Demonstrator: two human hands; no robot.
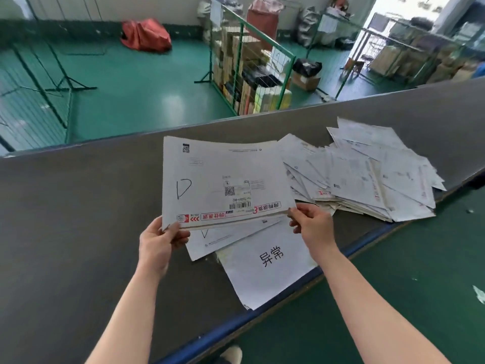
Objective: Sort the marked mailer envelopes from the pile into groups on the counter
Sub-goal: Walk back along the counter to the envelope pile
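A stack of white mailer envelopes [217, 179] is held above the grey counter [78, 219]; the top one bears a hand-written "D". My left hand [160, 240] grips its near left corner and my right hand [309, 224] pinches its near right corner. Under the stack lies another envelope [223, 239] with a pen mark, partly hidden. A white sheet with two printed characters [267, 266] lies at the counter's near edge. The loose pile of envelopes [367, 174] spreads to the right.
The counter's blue front edge [262, 311] runs diagonally past my arms. Beyond the far edge is a green floor [136, 85] with wire cages full of boxes [249, 74], a red sack [145, 35] and black metal stands [68, 82].
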